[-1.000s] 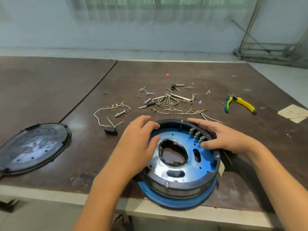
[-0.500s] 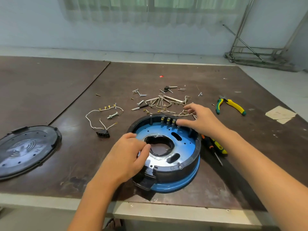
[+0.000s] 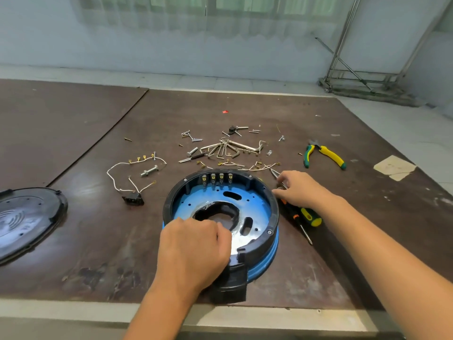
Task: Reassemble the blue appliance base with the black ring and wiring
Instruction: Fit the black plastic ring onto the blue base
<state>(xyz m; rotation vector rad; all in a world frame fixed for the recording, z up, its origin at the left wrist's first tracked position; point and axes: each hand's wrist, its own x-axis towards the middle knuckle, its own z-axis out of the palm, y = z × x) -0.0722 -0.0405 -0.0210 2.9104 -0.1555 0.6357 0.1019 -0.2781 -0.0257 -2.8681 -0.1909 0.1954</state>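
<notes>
The blue appliance base (image 3: pixel 255 204) lies near the table's front edge with the black ring (image 3: pixel 275 212) seated around it. A row of brass terminals (image 3: pixel 217 178) sits on the ring's far inner wall. My left hand (image 3: pixel 193 249) curls over the near-left rim and grips the ring. To the right of the ring, my right hand (image 3: pixel 300 190) pinches the thin metal shaft of a screwdriver (image 3: pixel 276 176) that lies on the table. The white wiring (image 3: pixel 110 174) with its black connector (image 3: pixel 133 199) lies loose to the left of the base.
A black round cover (image 3: pixel 27 219) lies at the far left. Loose screws and hex keys (image 3: pixel 228 148) are scattered behind the base, with a bolt (image 3: pixel 149 171) beside the wiring. Green-yellow pliers (image 3: pixel 323 153) and a yellow-handled screwdriver (image 3: pixel 311 217) lie to the right.
The base has turned, so the terminals went from the right side to the far side. My right hand left the ring for the screwdriver; my left hand slid to the near rim.
</notes>
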